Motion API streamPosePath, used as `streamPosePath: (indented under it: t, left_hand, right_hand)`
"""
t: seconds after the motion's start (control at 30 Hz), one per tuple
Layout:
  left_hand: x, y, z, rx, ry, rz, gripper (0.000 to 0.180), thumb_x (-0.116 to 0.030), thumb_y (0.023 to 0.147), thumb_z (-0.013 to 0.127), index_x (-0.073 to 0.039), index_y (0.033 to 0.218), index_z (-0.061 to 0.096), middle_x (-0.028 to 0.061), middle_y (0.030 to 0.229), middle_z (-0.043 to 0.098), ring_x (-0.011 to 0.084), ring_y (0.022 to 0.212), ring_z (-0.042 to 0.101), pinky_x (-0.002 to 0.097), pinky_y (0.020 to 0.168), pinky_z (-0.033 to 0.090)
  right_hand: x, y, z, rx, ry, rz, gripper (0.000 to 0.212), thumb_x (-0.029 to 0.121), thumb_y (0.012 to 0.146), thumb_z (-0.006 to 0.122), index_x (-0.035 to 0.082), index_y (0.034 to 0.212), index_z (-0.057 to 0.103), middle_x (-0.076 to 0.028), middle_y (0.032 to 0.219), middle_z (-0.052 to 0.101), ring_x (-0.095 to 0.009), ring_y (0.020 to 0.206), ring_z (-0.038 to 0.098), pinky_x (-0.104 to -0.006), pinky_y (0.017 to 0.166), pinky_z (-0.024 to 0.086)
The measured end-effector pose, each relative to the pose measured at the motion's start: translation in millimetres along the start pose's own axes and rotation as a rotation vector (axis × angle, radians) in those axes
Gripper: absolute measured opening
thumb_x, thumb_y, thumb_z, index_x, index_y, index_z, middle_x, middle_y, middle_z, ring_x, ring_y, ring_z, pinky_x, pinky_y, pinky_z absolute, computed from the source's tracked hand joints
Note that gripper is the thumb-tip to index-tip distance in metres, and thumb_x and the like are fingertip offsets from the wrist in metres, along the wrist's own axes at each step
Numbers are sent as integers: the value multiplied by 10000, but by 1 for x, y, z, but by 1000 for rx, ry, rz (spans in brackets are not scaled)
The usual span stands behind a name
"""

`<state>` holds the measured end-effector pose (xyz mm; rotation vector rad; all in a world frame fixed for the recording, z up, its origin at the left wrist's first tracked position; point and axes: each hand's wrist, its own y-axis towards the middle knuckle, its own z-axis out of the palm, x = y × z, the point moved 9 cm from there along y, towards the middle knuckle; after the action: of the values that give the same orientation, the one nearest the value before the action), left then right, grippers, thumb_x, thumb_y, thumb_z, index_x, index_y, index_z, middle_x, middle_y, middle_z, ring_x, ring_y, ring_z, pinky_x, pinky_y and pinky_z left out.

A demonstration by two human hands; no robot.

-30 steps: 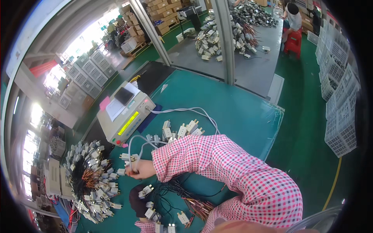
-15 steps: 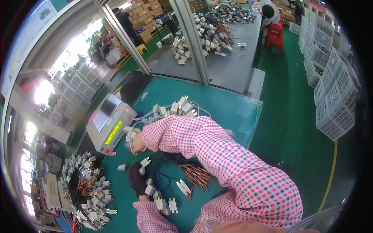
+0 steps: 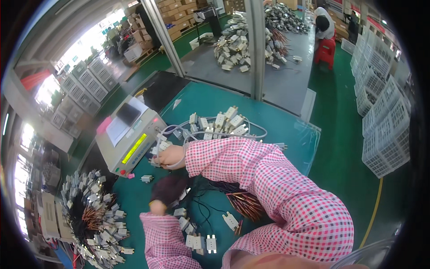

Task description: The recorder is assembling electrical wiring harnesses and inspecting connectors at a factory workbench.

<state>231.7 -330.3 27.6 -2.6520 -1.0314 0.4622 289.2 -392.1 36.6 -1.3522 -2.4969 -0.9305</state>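
My right hand [image 3: 172, 155], bare, is closed around a pale plug connector [image 3: 155, 160] on a grey cable, just in front of the test box [image 3: 130, 139] with its lit yellow-green display. My left hand [image 3: 169, 189], in a dark glove, is blurred over the mat; its fingers cannot be made out. A white plug connector [image 3: 185, 193] shows at the glove's right side. Several pale connectors [image 3: 195, 242] with black leads lie beside the left sleeve. One loose connector [image 3: 147, 179] lies between the glove and the box. Copper-coloured wire ends [image 3: 244, 205] fan out under my right forearm.
Behind my right arm lies a pile of grey-white connectors [image 3: 228, 122] with looped cable. A large heap of wired connectors [image 3: 96, 219] sits at the left. Metal posts [image 3: 255, 49] rise at the back edge. White crates [image 3: 387, 134] and a person on a red stool [image 3: 325, 53] are farther right.
My left hand has moved up and right, closer to my right hand. My right hand stays by the test box with its connector. The whole view has shifted slightly.
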Motion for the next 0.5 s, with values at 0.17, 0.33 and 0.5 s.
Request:
streamPosePath:
  t: [0.17, 0.33, 0.5]
  left_hand:
    - [-39, 21, -12, -316, -188, 221, 316, -344, 840, 594, -130, 1063, 656, 152, 1005, 656, 342, 947, 619, 408, 796, 489]
    - [-26, 11, -17, -446, -301, 304, 274, -294, 880, 551, -126, 1076, 642, 162, 1002, 648, 343, 914, 620, 415, 769, 494]
    - [-14, 12, -17, -538, -430, 210, 270, -286, 886, 562, -104, 1072, 634, 176, 984, 644, 370, 908, 609, 441, 753, 483]
  right_hand:
    - [-3, 3, -16, -112, 36, -17, 150, 195, 826, 563, 56, 880, 580, -174, 789, 596, -363, 747, 607, -433, 660, 494]
    - [-6, 12, -17, -59, 61, 20, 111, 136, 823, 564, 48, 887, 548, -179, 777, 586, -354, 762, 612, -404, 684, 506]
    - [-5, 13, -17, -66, 48, 3, 114, 145, 822, 571, 46, 879, 560, -163, 791, 596, -349, 761, 612, -405, 680, 506]
